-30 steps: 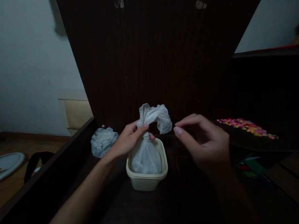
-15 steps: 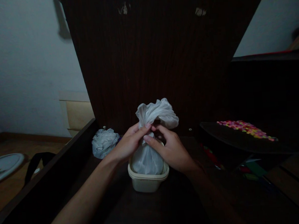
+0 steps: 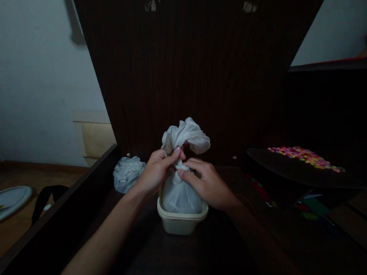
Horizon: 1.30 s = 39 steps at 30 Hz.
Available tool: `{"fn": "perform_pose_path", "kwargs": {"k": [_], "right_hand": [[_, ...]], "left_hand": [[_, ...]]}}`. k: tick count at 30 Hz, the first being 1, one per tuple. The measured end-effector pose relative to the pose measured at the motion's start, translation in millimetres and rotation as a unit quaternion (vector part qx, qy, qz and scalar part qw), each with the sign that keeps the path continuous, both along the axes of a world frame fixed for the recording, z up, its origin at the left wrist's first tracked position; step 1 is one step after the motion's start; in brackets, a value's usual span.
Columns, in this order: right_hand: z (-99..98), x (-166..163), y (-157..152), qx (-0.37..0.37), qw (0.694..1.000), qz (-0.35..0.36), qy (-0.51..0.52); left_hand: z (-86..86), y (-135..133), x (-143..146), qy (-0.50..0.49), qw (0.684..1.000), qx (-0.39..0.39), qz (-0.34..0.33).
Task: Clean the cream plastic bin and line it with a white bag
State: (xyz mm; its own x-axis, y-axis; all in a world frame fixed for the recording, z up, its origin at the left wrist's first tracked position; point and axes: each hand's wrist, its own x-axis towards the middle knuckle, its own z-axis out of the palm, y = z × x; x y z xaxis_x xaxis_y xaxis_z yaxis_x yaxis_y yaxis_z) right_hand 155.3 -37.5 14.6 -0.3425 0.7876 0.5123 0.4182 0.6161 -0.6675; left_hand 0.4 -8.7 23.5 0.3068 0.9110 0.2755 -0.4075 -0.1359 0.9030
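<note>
A whitish plastic bag [image 3: 181,198] sits in a cream rectangular basket [image 3: 181,225] on a dark wooden surface. Its neck is gathered and twisted, with a loose puffed end flopping to the right above my hands. My left hand [image 3: 157,170] pinches the neck between thumb and fingers. Just below and to the right, my right hand [image 3: 209,183] grips what looks like a knot or twist at the base of the neck. The bag's lower part bulges inside the basket; its contents are hidden.
A crumpled plastic bag [image 3: 128,174] lies left of the basket by a raised wooden edge [image 3: 60,211]. Behind stands a tall dark panel [image 3: 182,71]. On the right, a dark shelf [image 3: 262,166] carries a pink and yellow beaded item [image 3: 305,157]. A white oval lid or plate [image 3: 7,202] is at far left.
The bag's loose top has shifted left and my left hand has tilted it over. My right fingers have slid slightly down the neck, exposing the twisted part between my hands.
</note>
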Motion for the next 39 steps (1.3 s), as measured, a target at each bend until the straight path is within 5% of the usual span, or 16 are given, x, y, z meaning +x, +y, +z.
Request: {"fn": "perform_pose_path", "kwargs": {"k": [7,17,29,39], "right_hand": [[0.1,3,1,0.008,0.998,-0.015,-0.063],[-3.1,2,-2,0.124,0.990,-0.060,0.024],[4.7,5,-4,0.076,0.997,-0.026,-0.016],[-1.8,5,0,0.081,0.995,-0.011,-0.065]], "left_hand": [[6.6,8,-8,-0.054,0.994,0.019,0.088],[2.2,-3,-5,0.031,0.999,0.022,-0.033],[-6.5,5,-3,-0.010,0.998,0.037,0.043],[2.8,4,-5,-0.022,0.995,0.033,0.092]]}}
